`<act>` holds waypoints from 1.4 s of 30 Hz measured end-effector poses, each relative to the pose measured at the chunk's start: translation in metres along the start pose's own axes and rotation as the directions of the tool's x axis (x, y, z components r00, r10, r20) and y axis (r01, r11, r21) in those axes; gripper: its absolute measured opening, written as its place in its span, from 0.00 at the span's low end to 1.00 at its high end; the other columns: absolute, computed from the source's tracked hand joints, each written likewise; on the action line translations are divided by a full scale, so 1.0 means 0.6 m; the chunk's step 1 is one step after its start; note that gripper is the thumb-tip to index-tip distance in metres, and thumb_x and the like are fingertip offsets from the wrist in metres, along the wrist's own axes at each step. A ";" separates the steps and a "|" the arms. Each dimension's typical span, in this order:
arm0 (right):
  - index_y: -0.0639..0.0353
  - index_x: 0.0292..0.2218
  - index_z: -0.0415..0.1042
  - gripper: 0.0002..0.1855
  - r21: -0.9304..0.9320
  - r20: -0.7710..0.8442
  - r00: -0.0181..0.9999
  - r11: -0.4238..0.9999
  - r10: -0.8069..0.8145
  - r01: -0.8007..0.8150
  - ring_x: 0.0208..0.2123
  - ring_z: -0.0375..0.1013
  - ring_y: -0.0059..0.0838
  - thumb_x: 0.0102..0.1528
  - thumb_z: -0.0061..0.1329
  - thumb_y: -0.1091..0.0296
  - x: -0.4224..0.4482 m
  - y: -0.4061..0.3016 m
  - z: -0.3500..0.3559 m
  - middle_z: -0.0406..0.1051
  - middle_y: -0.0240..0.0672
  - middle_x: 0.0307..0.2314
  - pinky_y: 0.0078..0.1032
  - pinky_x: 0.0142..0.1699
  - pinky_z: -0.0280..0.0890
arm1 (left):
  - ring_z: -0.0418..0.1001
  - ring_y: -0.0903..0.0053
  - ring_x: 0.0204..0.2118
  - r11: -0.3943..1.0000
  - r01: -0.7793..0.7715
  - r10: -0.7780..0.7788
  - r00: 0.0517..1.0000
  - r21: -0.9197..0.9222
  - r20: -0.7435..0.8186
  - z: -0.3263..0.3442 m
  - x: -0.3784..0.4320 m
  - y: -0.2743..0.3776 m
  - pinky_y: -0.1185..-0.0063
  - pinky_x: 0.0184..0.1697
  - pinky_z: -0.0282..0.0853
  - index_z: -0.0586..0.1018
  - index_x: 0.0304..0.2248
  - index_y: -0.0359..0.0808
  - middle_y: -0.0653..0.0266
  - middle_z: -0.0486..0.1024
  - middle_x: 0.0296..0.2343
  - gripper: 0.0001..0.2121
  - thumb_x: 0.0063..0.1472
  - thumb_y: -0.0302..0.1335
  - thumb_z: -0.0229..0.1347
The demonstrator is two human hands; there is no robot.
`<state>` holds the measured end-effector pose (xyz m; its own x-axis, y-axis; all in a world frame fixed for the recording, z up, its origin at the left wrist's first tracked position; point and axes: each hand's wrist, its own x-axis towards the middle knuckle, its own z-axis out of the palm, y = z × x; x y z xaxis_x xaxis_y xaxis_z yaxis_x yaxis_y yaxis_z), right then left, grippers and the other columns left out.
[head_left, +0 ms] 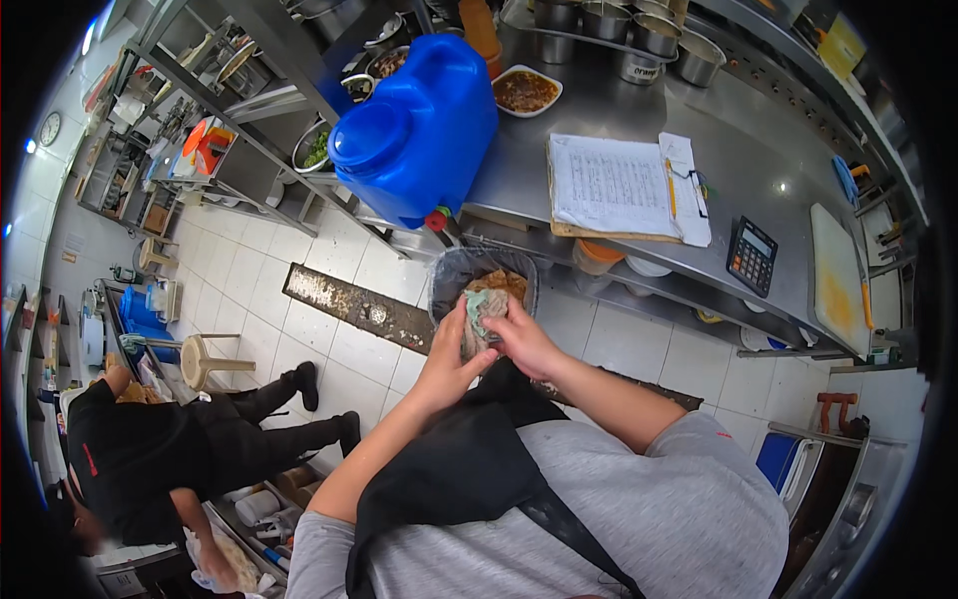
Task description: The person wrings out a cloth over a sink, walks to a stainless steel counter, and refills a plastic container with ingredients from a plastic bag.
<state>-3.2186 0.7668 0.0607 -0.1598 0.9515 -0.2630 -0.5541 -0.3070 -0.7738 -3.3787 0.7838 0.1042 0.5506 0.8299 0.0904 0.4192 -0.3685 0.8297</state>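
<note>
A crumpled, damp-looking cloth [485,307], pale green and greyish, is gripped between my two hands. My left hand [453,346] holds it from one side, and my right hand [524,341] presses it from the other with fingers curled over it. Just beyond and below them stands a waste bin [441,288] lined with a clear plastic bag. Brownish refuse [505,281] shows inside, partly hidden by the cloth. Above the bin, a blue plastic water container [426,127] with a red-and-green tap [437,219] sits at the counter's edge.
The steel counter [703,120] holds a clipboard with papers [614,183], a calculator [752,256], a stained cutting board [838,269] and a bowl of sauce [527,90]. A dark floor grate [355,305] crosses the tiles. At left, a co-worker [142,457] bends near a plastic stool [206,361].
</note>
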 end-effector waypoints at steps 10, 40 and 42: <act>0.51 0.56 0.53 0.25 0.453 0.259 0.966 0.881 0.021 -0.140 0.52 0.62 0.38 0.57 0.33 0.72 -0.065 -0.049 -0.063 0.59 0.39 0.51 0.48 0.52 0.60 | 0.68 0.80 0.44 0.682 0.417 -0.349 0.908 -0.601 0.233 -0.008 0.019 0.010 0.83 0.46 0.65 0.68 0.50 0.32 0.63 0.69 0.44 0.18 0.62 0.27 0.51; 0.63 0.53 0.55 0.22 0.437 0.147 0.970 0.892 -0.195 0.114 0.48 0.66 0.34 0.59 0.39 0.68 -0.093 -0.077 -0.042 0.63 0.38 0.48 0.34 0.55 0.61 | 0.66 0.67 0.51 0.056 0.327 -0.324 0.900 -0.943 0.293 -0.047 -0.029 -0.016 0.67 0.53 0.62 0.64 0.51 0.32 0.57 0.68 0.48 0.20 0.63 0.33 0.46; 0.63 0.49 0.61 0.16 0.441 0.530 0.771 0.891 -0.353 0.104 0.44 0.68 0.34 0.59 0.38 0.69 -0.129 -0.113 0.005 0.64 0.40 0.46 0.32 0.49 0.64 | 0.69 0.70 0.48 0.153 0.339 -0.174 0.934 -0.928 0.312 -0.065 -0.049 -0.002 0.66 0.49 0.65 0.65 0.51 0.33 0.59 0.70 0.45 0.18 0.63 0.31 0.47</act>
<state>-3.1712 0.7142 0.1352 -0.3612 0.8534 0.3757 -0.8708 -0.1647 -0.4632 -3.4235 0.7762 0.1221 0.6665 0.7084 -0.2323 -0.4190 0.6137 0.6692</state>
